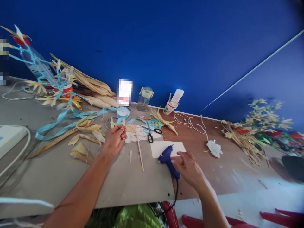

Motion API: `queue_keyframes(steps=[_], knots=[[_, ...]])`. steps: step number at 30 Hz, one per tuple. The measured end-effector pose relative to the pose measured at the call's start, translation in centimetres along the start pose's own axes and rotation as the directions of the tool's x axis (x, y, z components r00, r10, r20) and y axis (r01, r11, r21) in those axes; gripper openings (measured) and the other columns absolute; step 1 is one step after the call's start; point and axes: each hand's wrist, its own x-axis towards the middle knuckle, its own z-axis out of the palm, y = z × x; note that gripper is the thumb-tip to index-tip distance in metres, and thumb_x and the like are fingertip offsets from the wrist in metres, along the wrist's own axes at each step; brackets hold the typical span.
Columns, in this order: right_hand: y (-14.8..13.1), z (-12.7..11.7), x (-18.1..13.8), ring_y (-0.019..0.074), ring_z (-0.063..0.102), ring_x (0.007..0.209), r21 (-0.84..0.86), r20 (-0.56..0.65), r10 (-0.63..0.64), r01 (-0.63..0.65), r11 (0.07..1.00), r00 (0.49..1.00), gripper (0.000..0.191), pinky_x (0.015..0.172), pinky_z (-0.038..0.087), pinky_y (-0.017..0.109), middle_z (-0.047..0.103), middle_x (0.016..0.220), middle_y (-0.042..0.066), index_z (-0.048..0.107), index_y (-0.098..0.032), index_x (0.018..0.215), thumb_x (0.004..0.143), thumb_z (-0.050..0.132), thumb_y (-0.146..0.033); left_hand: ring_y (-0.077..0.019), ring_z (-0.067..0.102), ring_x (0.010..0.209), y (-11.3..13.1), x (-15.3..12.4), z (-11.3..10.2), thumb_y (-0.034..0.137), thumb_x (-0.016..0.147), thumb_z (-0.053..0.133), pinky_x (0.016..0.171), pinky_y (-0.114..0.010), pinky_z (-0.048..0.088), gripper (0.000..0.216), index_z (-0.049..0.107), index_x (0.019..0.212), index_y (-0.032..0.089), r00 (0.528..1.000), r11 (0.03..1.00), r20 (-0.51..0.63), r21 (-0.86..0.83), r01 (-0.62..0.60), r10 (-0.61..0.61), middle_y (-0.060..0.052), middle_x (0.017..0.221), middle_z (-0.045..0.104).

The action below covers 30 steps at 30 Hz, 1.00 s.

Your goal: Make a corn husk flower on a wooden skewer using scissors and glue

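My left hand (115, 138) is closed in a pinch on a small pale corn-husk piece (123, 123), held just above the table. My right hand (188, 167) rests beside a blue glue gun (167, 160), fingers loosely spread and touching its handle. The gun lies on the table with its nozzle over a white sheet of paper (166, 147). Its black cord (175, 198) runs off the front edge. A thin wooden stick (140, 150) lies between my two hands. Black-handled scissors (152, 133) lie just beyond the stick.
Dried husks (82, 131), light blue ribbon (71, 118) and a ribbon roll (123, 112) cover the left of the grey-brown table (133, 183). A glass jar (144, 98), a paper cup (169, 107), a white cord (190, 122) and husk flowers (258, 126) stand along the blue wall.
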Motion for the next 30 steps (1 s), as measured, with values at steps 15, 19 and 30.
queue_keyframes(steps=[15,19,30], knots=[[0.2,1.5,-0.2,0.0223,0.058,0.079,0.402,-0.009,-0.013,0.015,0.915,1.0,0.036,0.068,0.046,0.034,0.06,0.091,0.01,0.06,-0.018,0.104,0.072,0.057,-0.033,-0.0004,0.035,0.043,-0.8,0.1,-0.1,0.014,0.063,0.067,0.044,-0.015,0.028,0.012,0.057,0.069,0.013,0.998,0.999,0.054,0.019,0.027,-0.028,0.003,0.063,0.052],[-2.7,-0.7,0.7,0.0164,0.052,0.06,0.885,0.019,-0.058,0.01,0.466,0.998,0.037,0.057,0.039,0.03,0.056,0.071,0.003,0.057,-0.019,0.106,0.077,0.055,-0.043,-0.0008,0.036,0.044,-1.1,0.0,-0.1,0.016,0.065,0.068,0.046,-0.016,0.031,0.014,0.056,0.072,0.014,0.998,0.999,0.054,0.031,0.038,-0.04,0.003,0.063,0.052],[-10.9,4.9,4.9,0.0112,0.045,0.054,0.964,0.156,-0.425,-0.043,0.264,0.892,0.047,0.053,0.033,0.026,0.055,0.061,-0.002,0.059,-0.016,0.105,0.07,0.07,-0.044,-0.0019,0.037,0.045,-0.4,-0.2,0.1,0.016,0.067,0.065,0.048,-0.017,0.033,0.013,0.055,0.074,0.014,0.997,0.996,0.038,0.044,-0.072,0.071,0.004,0.065,0.05]])
